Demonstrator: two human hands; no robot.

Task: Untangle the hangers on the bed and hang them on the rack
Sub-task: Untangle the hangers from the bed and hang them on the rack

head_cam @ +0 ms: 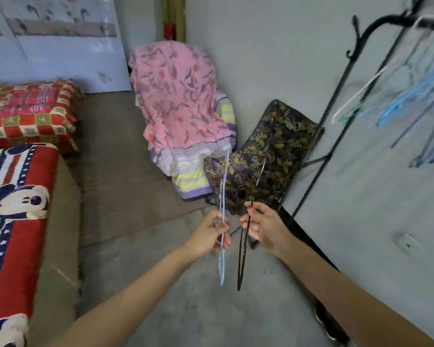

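Head view. Left hand (pixel 211 232), fingers curled, pinching a thin light-blue wire hanger (pixel 222 256) seen edge-on, held upright out over the grey concrete floor (pixel 186 309). Right hand (pixel 263 226), fingers curled, gripping a thin black wire hanger (pixel 241 261), also edge-on, hanging just beside the blue one. Lower loops apart; upper ends lost against a dark floral-print cushion (pixel 273 156), so whether the two are fully separated cannot be told. Black metal garment rack (pixel 336 101) at right, well apart from both hands, several pale and blue hangers (pixel 409 96) already on it, blurred. Bed with red patterned cartoon blanket (pixel 13 221) at left. Pink floral cloth (pixel 178 96) draped over a striped pile behind.

Risks, judged: hooks possibly snagged up top, a sharp pull bending the wire; thin grips slipping, a hanger dropping to the floor; a new hook knocking crowded hangers off the rail.
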